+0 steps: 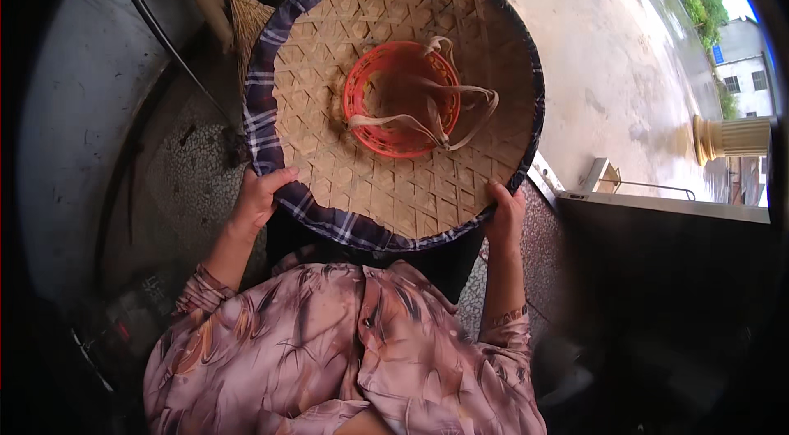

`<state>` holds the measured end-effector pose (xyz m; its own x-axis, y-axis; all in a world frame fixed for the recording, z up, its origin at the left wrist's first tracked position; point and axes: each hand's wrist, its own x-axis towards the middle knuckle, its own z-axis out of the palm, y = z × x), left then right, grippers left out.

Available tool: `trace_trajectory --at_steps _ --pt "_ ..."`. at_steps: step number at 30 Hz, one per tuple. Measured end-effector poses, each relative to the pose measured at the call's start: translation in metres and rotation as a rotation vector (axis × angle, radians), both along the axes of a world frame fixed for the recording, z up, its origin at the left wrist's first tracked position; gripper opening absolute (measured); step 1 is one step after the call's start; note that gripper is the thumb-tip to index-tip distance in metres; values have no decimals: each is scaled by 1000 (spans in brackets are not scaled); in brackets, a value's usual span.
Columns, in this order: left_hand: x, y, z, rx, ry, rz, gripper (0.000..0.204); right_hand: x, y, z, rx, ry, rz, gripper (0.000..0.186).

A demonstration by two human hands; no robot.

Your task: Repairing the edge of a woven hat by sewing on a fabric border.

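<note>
Held up in front of me is a wide woven bamboo hat, its underside facing me. Dark plaid cloth covers its rim. A round red plastic band sits in the middle of the underside, and a pale cloth strap hangs loosely across it. My left hand grips the rim at the lower left, thumb over the inner side. At the lower right my right hand grips the rim the same way. The fingers behind the rim are mostly hidden.
A straw broom leans by the wall at the upper left, near a dark cable. Below is a speckled floor. To the right, past a door threshold, lies a pale paved yard with a column.
</note>
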<state>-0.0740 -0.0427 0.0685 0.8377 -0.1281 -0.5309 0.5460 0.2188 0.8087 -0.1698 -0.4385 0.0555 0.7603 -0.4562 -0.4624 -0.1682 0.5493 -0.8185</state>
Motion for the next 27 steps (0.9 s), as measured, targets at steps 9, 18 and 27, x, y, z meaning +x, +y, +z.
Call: trace_trajectory --at_steps 9,18,27 --pt "8 -63 24 369 -522 64 40 -22 -33 -17 -145 -71 -11 33" --pt "-57 -98 54 522 -1389 -780 27 -34 -25 -12 -153 -103 2 27" --pt "-68 -114 22 567 -1240 -854 43 -26 -31 -2 -644 -3 22 33"
